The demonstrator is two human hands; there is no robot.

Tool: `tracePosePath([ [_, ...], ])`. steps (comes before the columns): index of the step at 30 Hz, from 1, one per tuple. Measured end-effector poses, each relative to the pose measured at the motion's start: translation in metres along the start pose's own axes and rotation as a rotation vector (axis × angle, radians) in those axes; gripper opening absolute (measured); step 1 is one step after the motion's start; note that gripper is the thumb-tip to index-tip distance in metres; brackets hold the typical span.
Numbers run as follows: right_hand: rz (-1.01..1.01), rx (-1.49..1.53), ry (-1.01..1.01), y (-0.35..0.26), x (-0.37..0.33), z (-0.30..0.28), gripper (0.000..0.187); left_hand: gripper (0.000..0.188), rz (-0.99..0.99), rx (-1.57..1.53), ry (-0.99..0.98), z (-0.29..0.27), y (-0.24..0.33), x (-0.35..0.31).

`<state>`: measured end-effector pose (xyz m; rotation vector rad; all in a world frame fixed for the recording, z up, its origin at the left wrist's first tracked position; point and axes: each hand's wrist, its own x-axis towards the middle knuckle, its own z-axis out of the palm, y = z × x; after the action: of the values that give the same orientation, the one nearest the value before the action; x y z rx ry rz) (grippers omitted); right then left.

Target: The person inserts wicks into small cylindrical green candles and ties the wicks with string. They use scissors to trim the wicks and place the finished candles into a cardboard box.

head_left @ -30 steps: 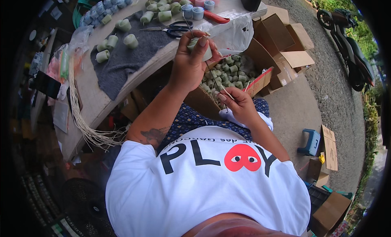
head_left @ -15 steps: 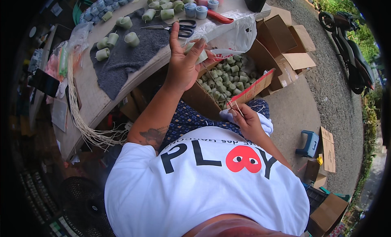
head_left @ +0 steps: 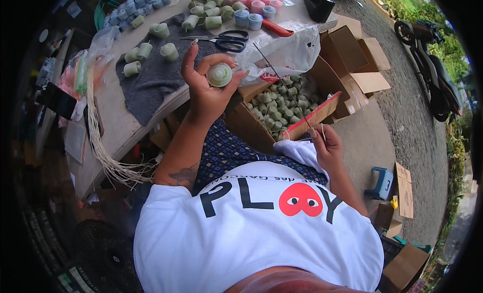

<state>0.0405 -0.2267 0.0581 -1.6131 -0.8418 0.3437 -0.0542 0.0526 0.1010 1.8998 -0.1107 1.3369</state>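
Observation:
My left hand (head_left: 210, 97) pinches a pale green candle (head_left: 219, 75) between thumb and index finger, its round end turned up toward me. The other fingers are stretched out. In my right hand (head_left: 329, 148) is a long thin needle (head_left: 279, 78), held near its lower end and slanting up to the left. Pale wick string (head_left: 286, 135) shows near the same fingers; how it joins the needle I cannot tell. The needle tip is apart from the candle. Below the needle, an open cardboard box (head_left: 322, 115) holds many green candles (head_left: 275, 112).
On the table at left are a dark grey towel (head_left: 146, 94) with several green candles, scissors (head_left: 231, 41), a red-handled tool (head_left: 277, 28), and blue (head_left: 255, 21) and pink candles (head_left: 257, 7). White strings (head_left: 94, 124) hang over the table edge. Open boxes (head_left: 370, 51) stand at right.
The needle has come away from the candle as my right hand moved right. My left hand has shifted left and turned the candle's round end upward.

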Motion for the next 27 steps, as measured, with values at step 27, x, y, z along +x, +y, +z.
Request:
tracePosePath([
  [27, -0.017, -0.189, -0.142, -0.032, -0.013, 0.003, 0.008, 0.048, -0.930, -1.133, 0.391, -0.002, -0.006, 0.005],
])
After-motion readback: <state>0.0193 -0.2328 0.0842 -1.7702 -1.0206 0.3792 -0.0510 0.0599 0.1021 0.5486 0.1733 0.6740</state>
